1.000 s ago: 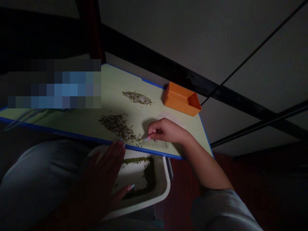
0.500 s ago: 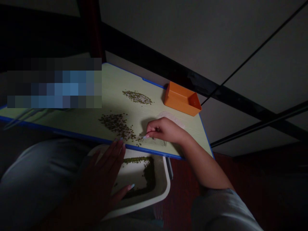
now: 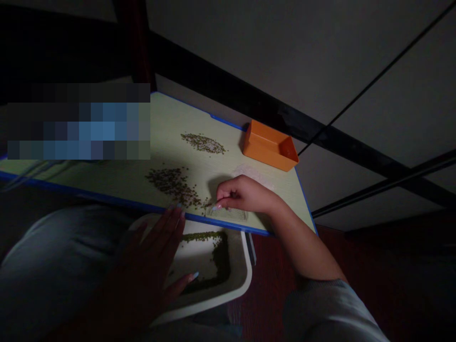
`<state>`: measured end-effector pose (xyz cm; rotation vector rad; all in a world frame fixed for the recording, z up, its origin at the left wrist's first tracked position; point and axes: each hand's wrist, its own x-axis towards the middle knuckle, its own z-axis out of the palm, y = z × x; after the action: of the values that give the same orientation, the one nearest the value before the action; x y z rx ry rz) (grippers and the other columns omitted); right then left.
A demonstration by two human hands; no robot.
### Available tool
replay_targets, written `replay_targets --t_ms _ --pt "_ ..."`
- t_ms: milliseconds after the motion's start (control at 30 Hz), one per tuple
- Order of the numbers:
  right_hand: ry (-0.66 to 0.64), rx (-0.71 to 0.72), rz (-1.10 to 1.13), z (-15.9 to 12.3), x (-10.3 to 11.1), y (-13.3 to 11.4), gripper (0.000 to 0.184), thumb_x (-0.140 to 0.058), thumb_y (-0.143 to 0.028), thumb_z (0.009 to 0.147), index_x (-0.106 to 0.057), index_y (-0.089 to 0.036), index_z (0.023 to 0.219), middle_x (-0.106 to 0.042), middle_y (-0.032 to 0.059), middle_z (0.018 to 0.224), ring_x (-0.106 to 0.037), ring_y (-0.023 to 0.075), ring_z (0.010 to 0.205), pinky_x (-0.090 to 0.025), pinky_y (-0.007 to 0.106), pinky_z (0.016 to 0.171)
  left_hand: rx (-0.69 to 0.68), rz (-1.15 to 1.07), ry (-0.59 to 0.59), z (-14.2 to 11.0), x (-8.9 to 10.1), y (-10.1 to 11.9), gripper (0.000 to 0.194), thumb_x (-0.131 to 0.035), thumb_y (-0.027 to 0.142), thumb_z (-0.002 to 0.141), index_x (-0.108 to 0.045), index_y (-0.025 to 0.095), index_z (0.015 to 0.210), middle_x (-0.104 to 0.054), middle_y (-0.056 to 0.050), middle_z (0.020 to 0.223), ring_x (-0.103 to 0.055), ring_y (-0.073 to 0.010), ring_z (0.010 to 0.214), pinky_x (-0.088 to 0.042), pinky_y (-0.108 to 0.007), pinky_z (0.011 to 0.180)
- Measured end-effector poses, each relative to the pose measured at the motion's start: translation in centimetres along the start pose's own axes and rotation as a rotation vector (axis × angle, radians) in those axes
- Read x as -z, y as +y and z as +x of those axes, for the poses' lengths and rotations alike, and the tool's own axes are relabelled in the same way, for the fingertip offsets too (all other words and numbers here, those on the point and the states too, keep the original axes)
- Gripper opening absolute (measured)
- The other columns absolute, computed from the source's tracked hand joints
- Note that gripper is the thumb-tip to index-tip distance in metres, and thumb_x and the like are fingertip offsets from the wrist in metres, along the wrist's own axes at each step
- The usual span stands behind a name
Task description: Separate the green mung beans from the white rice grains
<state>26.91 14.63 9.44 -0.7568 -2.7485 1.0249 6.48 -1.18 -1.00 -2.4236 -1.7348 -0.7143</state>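
Observation:
My right hand (image 3: pixel 245 194) is closed in a pinch, low over the board near its front edge. Under its fingertips lies a clear, flat, see-through piece (image 3: pixel 231 214); whether the fingers grip it or something tiny cannot be made out. Just left of the pinch spreads a pile of dark, bean-like grains (image 3: pixel 173 183). My left hand (image 3: pixel 156 256) rests with fingers stretched out, its fingertips at the board's blue front edge beside this pile. Beneath that hand is a white basin (image 3: pixel 245 280) holding small green grains (image 3: pixel 223 256).
A second, lighter grain pile (image 3: pixel 204 143) lies farther back on the pale board (image 3: pixel 167 114). An orange box (image 3: pixel 269 147) stands at the far right corner, with a pale pinkish patch (image 3: pixel 252 173) in front of it. Pale panels rise behind. A pixelated block covers the left side.
My right hand lifts slightly, then dips back, still pinched. The clear piece shifts a little with these movements. My left hand stays in place, as do the orange box and basin.

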Motion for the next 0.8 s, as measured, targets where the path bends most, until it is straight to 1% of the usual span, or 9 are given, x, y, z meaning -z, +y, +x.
replay_targets --t_ms 133,267,400,500,633,800 --pt "0.021 -0.004 0.018 0.0 -0.12 0.06 0.023 -0.061 -0.034 0.084 -0.056 -0.015 0.071 -0.055 -0.0046 0.058 -0.044 0.007 0.055 -0.03 0.021 0.058 -0.001 -0.006 0.01 0.03 -0.13 -0.02 0.097 -0.047 0.071 0.069 -0.013 0.021 0.145 -0.032 -0.011 0.152 -0.033 -0.0266 0.139 -0.025 -0.047 0.113" --pt "0.022 0.013 -0.001 0.1 -0.31 -0.15 0.022 -0.061 -0.033 0.084 -0.058 -0.015 0.072 -0.056 -0.0039 0.061 -0.044 0.0071 0.057 -0.029 0.021 0.059 0.003 -0.01 0.002 0.08 -0.07 -0.04 0.098 -0.05 0.071 0.068 -0.014 0.022 0.145 -0.031 -0.01 0.152 -0.033 -0.0259 0.139 -0.027 -0.046 0.111" --pt "0.038 -0.005 -0.03 0.09 -0.38 -0.26 0.021 -0.062 -0.031 0.083 -0.058 -0.015 0.071 -0.055 -0.0042 0.061 -0.042 0.0066 0.056 -0.028 0.022 0.057 0.002 -0.016 0.003 0.03 0.03 -0.07 0.099 -0.052 0.069 0.067 -0.013 0.022 0.145 -0.033 -0.01 0.152 -0.033 -0.0259 0.139 -0.025 -0.046 0.113" --pt "0.047 -0.017 0.001 -0.01 -0.31 -0.16 0.021 -0.062 -0.031 0.083 -0.057 -0.014 0.071 -0.055 -0.0046 0.059 -0.042 0.0059 0.055 -0.028 0.021 0.057 0.004 -0.02 -0.001 -0.02 0.09 -0.08 0.1 -0.053 0.07 0.066 -0.014 0.022 0.144 -0.034 -0.011 0.151 -0.034 -0.0261 0.138 -0.025 -0.046 0.113" --pt "0.074 -0.022 -0.013 -0.11 -0.19 -0.11 0.021 -0.063 -0.031 0.082 -0.055 -0.015 0.071 -0.051 -0.0061 0.058 -0.04 0.0052 0.053 -0.027 0.021 0.056 -0.001 -0.004 -0.012 -0.03 0.09 -0.06 0.1 -0.052 0.07 0.066 -0.014 0.02 0.145 -0.033 -0.011 0.151 -0.032 -0.0267 0.139 -0.025 -0.046 0.113" --pt "0.091 -0.034 -0.051 -0.13 -0.04 -0.17 0.02 -0.062 -0.031 0.082 -0.056 -0.015 0.071 -0.049 -0.0061 0.059 -0.039 0.0055 0.054 -0.026 0.021 0.057 0.005 -0.027 0.014 0.07 0.12 0.08 0.097 -0.051 0.07 0.068 -0.016 0.021 0.144 -0.034 -0.01 0.151 -0.033 -0.0251 0.139 -0.025 -0.043 0.113"
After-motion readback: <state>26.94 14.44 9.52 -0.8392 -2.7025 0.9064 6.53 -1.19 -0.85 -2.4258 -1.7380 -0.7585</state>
